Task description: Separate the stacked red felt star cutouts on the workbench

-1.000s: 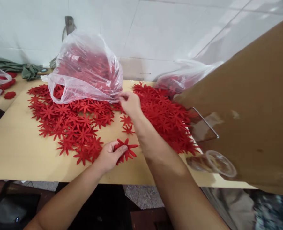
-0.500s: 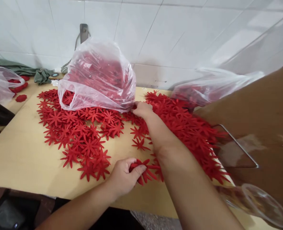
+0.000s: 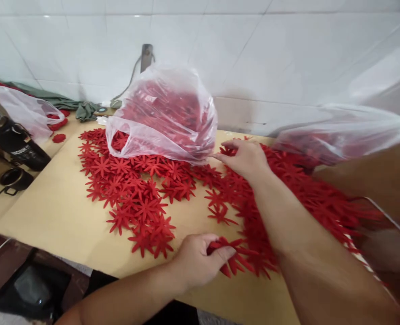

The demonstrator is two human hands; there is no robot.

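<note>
Near the front edge of the table, my left hand (image 3: 200, 259) is closed on a few red flower-shaped cutouts (image 3: 235, 259), pinched under the thumb, their narrow petals fanning out to the right. My right hand (image 3: 249, 158) reaches over the right-hand pile of red cutouts (image 3: 287, 185), its thumb and forefinger apart and nothing visible between them. Just left of those fingertips sits a translucent plastic bag (image 3: 166, 122) full of red pieces. More loose red cutouts (image 3: 125, 180) spread in front of the bag.
A second plastic bag (image 3: 348, 131) lies at the right beside a brown board (image 3: 365, 167). At the left stand a black flask (image 3: 20, 144), a dark cup (image 3: 15, 180) and another plastic bag (image 3: 27, 108). A tiled wall (image 3: 200, 40) runs behind the table (image 3: 61, 216).
My right hand has drawn away from the bag's lower right corner, its fingers parting. My left hand keeps its grip on the cutouts. The view has shifted left.
</note>
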